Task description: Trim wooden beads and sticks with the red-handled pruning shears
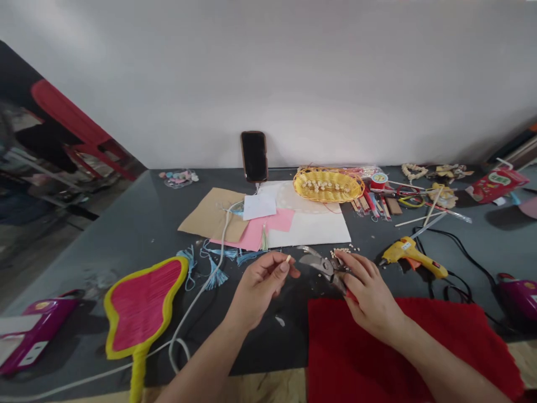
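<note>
My left hand [265, 284] is closed in a pinch on a short pale stick piece [288, 258], whose end pokes up between thumb and finger. My right hand [369, 294] is wrapped round the red handles of pruning shears [323, 264]. The shears' blades stand apart and point left, toward the left hand, with a gap between them and the pale piece. Small pale cut bits [340, 253] lie on the dark table just beyond the right hand. Under the right forearm spreads a red cloth [356, 347].
A yellow glue gun [415, 257] with a black cord lies to the right. A yellow basket [327, 193] holds small pale pieces. At left are a pink and yellow fan [140, 308], blue tassels [216, 277] and a white cable [200, 291]. A phone [254, 157] leans on the wall.
</note>
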Demonstrator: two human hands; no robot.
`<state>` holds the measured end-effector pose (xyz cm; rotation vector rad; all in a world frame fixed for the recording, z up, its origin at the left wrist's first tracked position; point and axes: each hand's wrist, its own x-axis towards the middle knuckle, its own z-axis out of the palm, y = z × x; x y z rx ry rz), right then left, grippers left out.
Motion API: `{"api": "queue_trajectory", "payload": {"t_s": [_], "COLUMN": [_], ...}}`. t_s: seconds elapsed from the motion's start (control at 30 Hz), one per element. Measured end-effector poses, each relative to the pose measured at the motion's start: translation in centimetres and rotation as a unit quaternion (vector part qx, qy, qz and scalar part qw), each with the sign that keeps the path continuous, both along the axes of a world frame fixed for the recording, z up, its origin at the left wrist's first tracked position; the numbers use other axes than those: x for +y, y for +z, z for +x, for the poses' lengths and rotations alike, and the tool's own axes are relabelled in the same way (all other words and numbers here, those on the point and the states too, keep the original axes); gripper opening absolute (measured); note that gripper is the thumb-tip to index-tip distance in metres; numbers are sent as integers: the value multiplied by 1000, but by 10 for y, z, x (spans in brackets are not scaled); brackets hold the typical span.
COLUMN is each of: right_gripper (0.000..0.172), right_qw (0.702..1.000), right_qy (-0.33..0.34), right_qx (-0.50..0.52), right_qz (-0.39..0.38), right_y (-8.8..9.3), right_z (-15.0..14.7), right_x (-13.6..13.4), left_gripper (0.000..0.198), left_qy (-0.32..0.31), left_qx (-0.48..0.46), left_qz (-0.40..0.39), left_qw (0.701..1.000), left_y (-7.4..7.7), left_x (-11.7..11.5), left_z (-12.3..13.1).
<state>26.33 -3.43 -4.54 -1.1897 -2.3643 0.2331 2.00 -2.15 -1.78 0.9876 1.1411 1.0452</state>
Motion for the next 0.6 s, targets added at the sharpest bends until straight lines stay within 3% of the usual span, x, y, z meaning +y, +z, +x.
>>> {"api": "queue_trajectory", "payload": {"t_s": [0.6], "right_gripper": [34], "right_qw": [999], "right_qy": [-2], "right_qx": [-38], "right_qz": [-10], "right_y": [-1], "right_z": [-12], "right_x": [-16], "left_gripper": [29], "left_qy": [-33], "left_qx": [3], "left_qz": [-28], "left_qw": [999], "left_y": [-3], "left_x": [-7], "left_z": [11]}}
